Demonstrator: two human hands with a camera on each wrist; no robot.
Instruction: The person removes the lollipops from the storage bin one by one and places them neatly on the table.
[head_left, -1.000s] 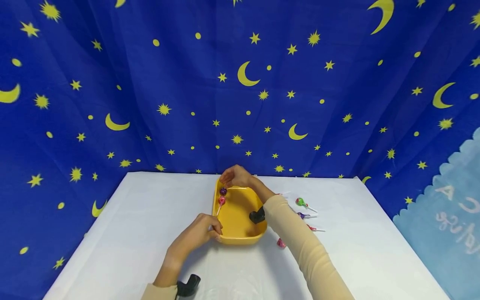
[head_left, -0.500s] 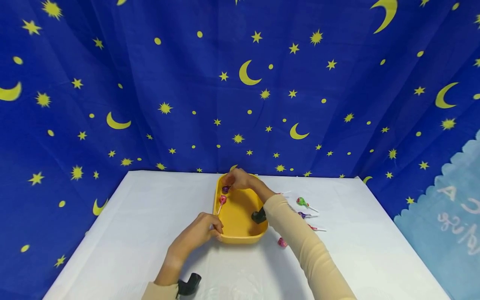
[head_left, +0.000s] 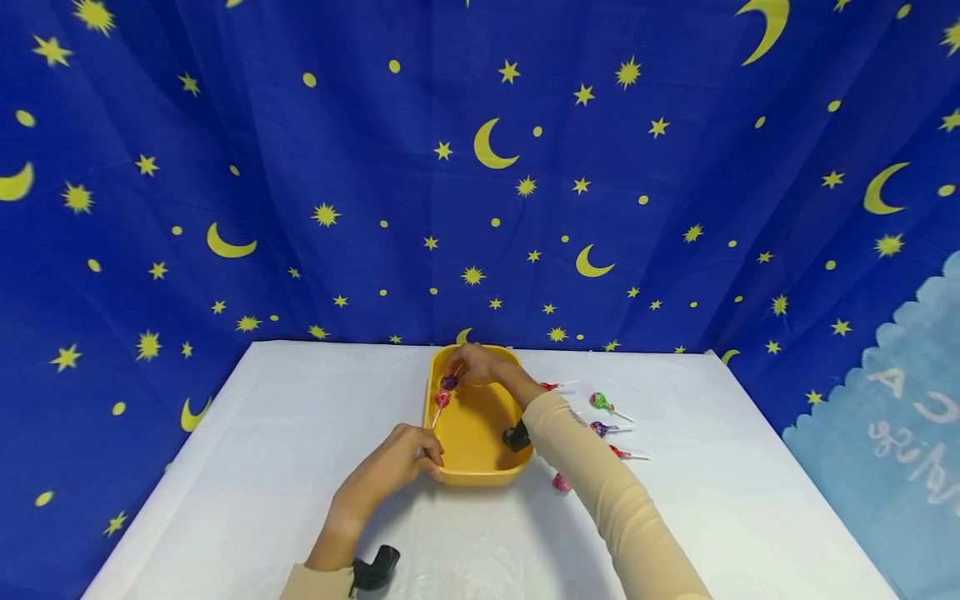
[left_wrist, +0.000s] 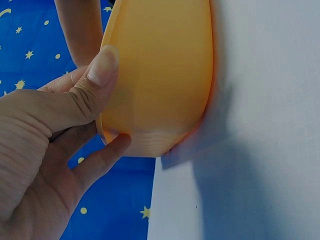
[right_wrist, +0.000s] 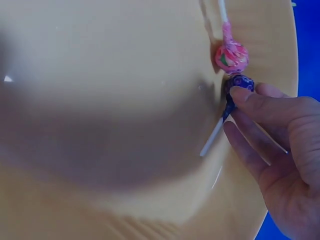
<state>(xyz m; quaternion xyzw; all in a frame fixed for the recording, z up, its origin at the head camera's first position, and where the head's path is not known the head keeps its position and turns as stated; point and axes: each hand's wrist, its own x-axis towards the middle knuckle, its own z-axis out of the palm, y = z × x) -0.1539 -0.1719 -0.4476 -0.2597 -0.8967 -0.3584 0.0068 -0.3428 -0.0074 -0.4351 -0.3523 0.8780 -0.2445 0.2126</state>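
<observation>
A yellow plastic tray point(head_left: 480, 433) stands on the white table, and my left hand point(head_left: 397, 462) grips its near left corner. In the left wrist view the thumb point(left_wrist: 102, 70) lies over the rim and other fingers are against the outer wall. Inside, at the far left, my right hand point(head_left: 477, 364) pinches a purple-wrapped lollipop point(right_wrist: 240, 84) by its ball between thumb and fingers. Its white stick slants away from the tray's side wall. A pink lollipop point(right_wrist: 231, 57) lies along that wall, its ball close against the purple one.
Right of the tray lie several lollipops: red point(head_left: 551, 387), green point(head_left: 601, 402), purple point(head_left: 600, 428), another red point(head_left: 621, 452) and a pink one point(head_left: 561, 482) partly behind the right sleeve point(head_left: 600, 483). A blue starry curtain point(head_left: 375, 167) hangs behind the table.
My right hand has come down from the tray's far rim, its fingers now on the purple lollipop, which shifted slightly and sits by the pink ball. The left hand keeps its place.
</observation>
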